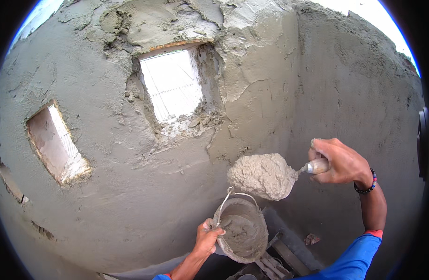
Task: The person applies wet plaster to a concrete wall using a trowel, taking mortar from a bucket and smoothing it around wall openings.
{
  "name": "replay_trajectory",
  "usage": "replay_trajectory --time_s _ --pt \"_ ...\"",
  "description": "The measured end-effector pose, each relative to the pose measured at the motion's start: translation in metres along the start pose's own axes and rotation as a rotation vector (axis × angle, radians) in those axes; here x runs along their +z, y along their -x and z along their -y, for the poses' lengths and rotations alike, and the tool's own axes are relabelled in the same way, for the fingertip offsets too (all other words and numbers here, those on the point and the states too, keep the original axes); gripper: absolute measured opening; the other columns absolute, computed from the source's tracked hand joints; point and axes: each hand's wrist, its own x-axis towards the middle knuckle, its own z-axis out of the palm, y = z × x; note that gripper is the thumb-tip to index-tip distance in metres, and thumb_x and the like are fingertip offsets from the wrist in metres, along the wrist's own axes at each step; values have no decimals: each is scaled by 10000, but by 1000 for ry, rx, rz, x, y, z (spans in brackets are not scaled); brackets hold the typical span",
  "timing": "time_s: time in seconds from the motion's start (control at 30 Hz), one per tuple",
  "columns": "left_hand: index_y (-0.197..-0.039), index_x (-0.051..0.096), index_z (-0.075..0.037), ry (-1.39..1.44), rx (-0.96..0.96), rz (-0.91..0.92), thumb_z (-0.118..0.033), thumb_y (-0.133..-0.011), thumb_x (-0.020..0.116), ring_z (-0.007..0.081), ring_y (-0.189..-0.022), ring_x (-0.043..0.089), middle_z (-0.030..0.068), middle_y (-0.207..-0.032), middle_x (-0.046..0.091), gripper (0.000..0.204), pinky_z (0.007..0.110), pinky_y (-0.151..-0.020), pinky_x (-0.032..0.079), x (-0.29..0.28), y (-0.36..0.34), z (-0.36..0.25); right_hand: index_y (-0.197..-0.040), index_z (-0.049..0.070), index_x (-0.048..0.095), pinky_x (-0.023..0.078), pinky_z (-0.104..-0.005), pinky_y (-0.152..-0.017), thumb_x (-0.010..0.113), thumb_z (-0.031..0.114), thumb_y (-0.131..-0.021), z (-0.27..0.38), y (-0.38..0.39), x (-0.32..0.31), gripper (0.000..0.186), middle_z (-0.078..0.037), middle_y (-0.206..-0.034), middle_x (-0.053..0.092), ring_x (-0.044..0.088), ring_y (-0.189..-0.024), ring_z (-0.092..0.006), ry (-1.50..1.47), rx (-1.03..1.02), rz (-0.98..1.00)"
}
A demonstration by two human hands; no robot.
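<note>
We observe the right hand (pixel 338 161) closed around the handle of a trowel (pixel 312 166), whose blade carries a heaped load of wet grey mortar (pixel 262 176). The loaded blade is held in the air close before the plastered wall (pixel 130 200), directly above the bucket (pixel 242 228) and apart from it. A beaded bracelet (pixel 366 186) sits on the right wrist, with a blue sleeve (pixel 354 259) below it. The left hand (pixel 209 238) grips the near rim of the bucket at its left side; the bucket is tilted, its mouth turned up toward us, and holds more mortar in its bottom, with its wire bail (pixel 237 195) standing up at the far rim. On the wall we note two unfinished openings: a larger one (pixel 172 84) near the top edge, its surround rough and crumbling, and a smaller one (pixel 55 142) toward the left edge. Fresh, uneven mortar (pixel 251 70) covers the wall to the right of the larger opening. Planks (pixel 280 256) lie below the bucket.
</note>
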Motion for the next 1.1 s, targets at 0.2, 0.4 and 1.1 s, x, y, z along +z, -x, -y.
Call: replay_trajectory --time_s 0.2,0.4,1.1 --pt "-787 542 -23 9 -19 -80 113 -676 618 145 -706 545 36 -761 559 190 297 -646 453 19 16 -20 -874 0 634 471 -225 -543 834 185 -640 -3 -52 -136 360 -17 -690 582 557 -583 -91 -67 -395 -309" --pt "-775 544 -29 100 21 -141 126 -673 620 144 -697 549 42 -758 567 200 297 -647 461 19 21 -16 -962 -7 672 518 -277 -491 750 382 -767 -16 -112 -185 442 -82 -666 606 604 -571 -132 -159 -586 -431" --pt "-742 527 -45 75 32 -188 127 -679 629 133 -656 543 33 -732 566 209 286 -599 457 23 -2 18 -1076 49 503 517 -378 -631 653 134 -794 -124 -158 -85 331 -129 -874 600 628 -761 -273 511 -260 -766"
